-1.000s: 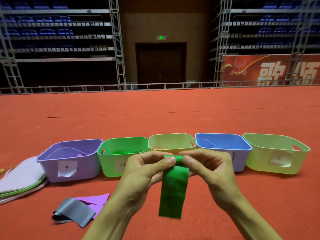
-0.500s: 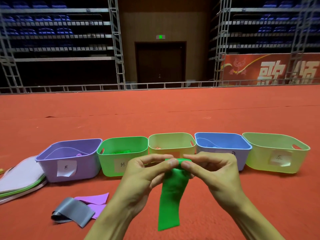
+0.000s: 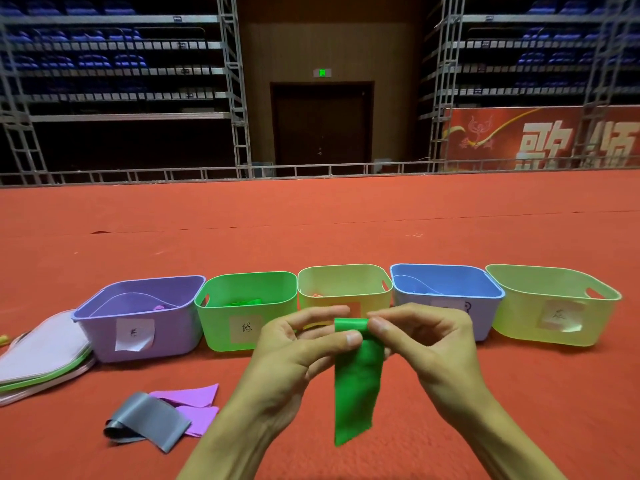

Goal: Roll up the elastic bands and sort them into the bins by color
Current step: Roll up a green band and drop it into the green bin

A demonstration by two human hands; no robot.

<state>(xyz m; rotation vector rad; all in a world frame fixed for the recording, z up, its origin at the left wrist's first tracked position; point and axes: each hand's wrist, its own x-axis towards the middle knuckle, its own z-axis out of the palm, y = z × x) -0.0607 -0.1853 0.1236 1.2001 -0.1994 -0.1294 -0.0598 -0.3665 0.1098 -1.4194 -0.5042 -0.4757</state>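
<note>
The left hand (image 3: 294, 348) and the right hand (image 3: 429, 341) met at about 6 o'clock in the view, raised above the red carpeted floor (image 3: 311, 220). Both pinched the top end of the green band (image 3: 358, 386). The left thumb lay across the band's front and the left forefinger curved over its top from 9 o'clock. The right thumb and forefinger nipped the same end from 3 o'clock. That top end was turned over into a small roll between the fingertips, while the rest of the band hung straight down toward 6 o'clock, its lower edge loose in the air. Beyond the hands, five bins stood in a row on the floor, running from 9 o'clock to 3 o'clock with their walls close together: a purple bin (image 3: 173, 334), a green bin (image 3: 221, 327), a pale yellow bin (image 3: 343, 277), a blue bin (image 3: 450, 282) and a lime bin (image 3: 519, 323). Most bins carried a paper label on the front, though the hands hid part of two of them. Something green lay inside the green bin. At 8 o'clock, a grey band (image 3: 149, 420) lay folded on the floor, overlapping a purple band (image 3: 194, 396) just beside it. Farther toward 9 o'clock, a stack of flat pouches (image 3: 38, 355) rested against the purple bin's left side.
</note>
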